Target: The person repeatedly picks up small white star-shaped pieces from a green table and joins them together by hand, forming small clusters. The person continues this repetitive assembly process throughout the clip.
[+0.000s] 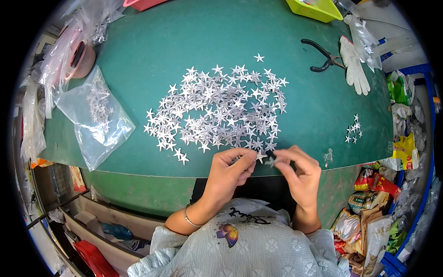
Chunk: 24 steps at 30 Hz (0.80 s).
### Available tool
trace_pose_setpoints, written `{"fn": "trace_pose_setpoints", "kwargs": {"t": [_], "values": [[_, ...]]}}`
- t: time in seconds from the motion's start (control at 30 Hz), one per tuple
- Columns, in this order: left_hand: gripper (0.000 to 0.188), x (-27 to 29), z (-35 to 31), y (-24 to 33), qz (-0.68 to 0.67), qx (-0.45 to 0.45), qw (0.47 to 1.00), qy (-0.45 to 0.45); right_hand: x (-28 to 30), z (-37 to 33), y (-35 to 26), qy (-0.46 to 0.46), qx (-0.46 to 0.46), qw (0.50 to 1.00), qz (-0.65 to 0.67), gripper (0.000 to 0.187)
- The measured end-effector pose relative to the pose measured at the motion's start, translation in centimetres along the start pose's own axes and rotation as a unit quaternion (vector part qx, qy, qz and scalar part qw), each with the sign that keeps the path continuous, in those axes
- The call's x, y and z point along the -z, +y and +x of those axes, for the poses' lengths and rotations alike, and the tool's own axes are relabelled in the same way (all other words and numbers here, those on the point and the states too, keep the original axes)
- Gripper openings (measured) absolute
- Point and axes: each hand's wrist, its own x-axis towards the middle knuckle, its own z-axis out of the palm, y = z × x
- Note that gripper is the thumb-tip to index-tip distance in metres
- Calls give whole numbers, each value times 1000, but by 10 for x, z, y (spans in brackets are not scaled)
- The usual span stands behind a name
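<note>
A wide pile of silver starfish-shaped pieces (pixel 217 104) lies on the green table (pixel 295 124) in front of me. At the table's near edge my left hand (pixel 230 171) is closed around several of these pieces, mostly hidden by the fingers. One starfish (pixel 260 156) shows just at its fingertips; whether it is pinched or lies on the table, I cannot tell. Close by on the right, my right hand (pixel 300 173) pinches another starfish piece (pixel 271 161) between thumb and fingers, a little blurred.
On the left lies a clear plastic bag (pixel 99 124) with starfish inside, near a pink basket (pixel 83 62). Black-handled pliers (pixel 325 57) and a white glove (pixel 354 67) lie at the far right. A small starfish group (pixel 354 130) sits apart. Yellow-green (pixel 318 10) and red baskets (pixel 143 3) stand at the back.
</note>
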Motion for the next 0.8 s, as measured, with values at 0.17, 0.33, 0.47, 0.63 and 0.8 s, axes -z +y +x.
{"fn": "trace_pose_setpoints", "kwargs": {"t": [0.17, 0.33, 0.47, 0.63, 0.8], "values": [[15, -4, -4, 3, 4, -22, 1000, -7, -4, 10, 23, 68, 87, 978, -177, 23], [17, -4, -5, 0, 52, -45, 998, 1, -9, 8, 4, 41, 120, 987, -96, 25], [17, -5, -8, 2, 88, -49, 995, -6, -10, 7, 3, 14, 162, 983, -86, 21], [12, -7, -10, 2, 80, -128, 989, -9, -10, 4, 3, 25, 137, 990, -29, 17], [19, -5, -10, 1, 165, -235, 957, -37, -10, 0, 3, 12, 105, 994, 42, 12]]}}
